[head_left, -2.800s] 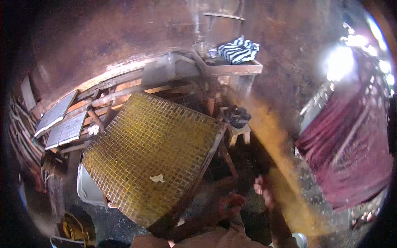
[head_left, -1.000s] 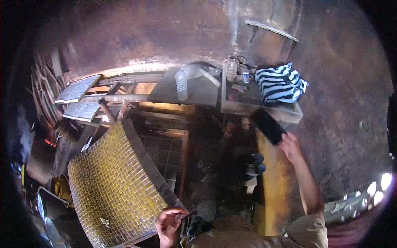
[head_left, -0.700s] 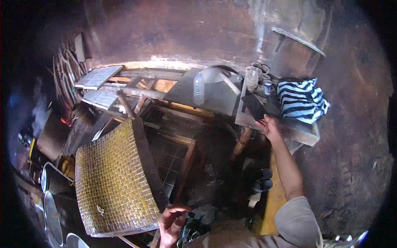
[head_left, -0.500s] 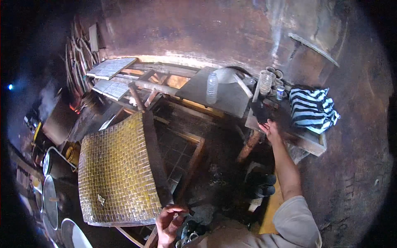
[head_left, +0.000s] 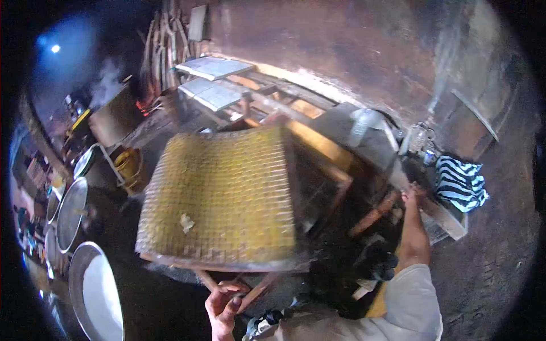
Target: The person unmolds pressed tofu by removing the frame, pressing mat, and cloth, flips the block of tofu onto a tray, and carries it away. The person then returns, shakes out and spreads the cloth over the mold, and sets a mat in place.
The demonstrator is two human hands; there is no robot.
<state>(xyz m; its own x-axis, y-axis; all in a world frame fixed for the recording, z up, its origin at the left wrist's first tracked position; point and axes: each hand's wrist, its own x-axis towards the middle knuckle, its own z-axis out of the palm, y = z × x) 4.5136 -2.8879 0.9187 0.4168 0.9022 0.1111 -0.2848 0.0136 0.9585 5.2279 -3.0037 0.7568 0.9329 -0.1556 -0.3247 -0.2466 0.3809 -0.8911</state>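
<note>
My left hand (head_left: 223,307) is at the bottom, its fingers curled in toward the thumb. Whatever may lie between them is hidden. Just above it stands a curved yellow woven mat (head_left: 222,193) on a wooden frame, with a small pale scrap (head_left: 186,223) on its surface. On the right, my outstretched right hand (head_left: 413,196) reaches to the edge of a low wooden table (head_left: 452,226). Motion blur and dark shapes around its fingers hide whether it holds anything. A black-and-light-blue striped bag (head_left: 460,184) lies on the table beside it.
A plastic bottle (head_left: 364,128), a small can (head_left: 429,156) and stacked glasses (head_left: 418,136) stand beyond the right hand. A wide metal pan (head_left: 74,295) with white contents is at lower left. Behind it, a large pot (head_left: 116,116) steams near a fire (head_left: 143,107).
The view has turned left, so the mat and table have shifted rightward and more of the pans shows. My right hand remains by the table; my left hand stays curled.
</note>
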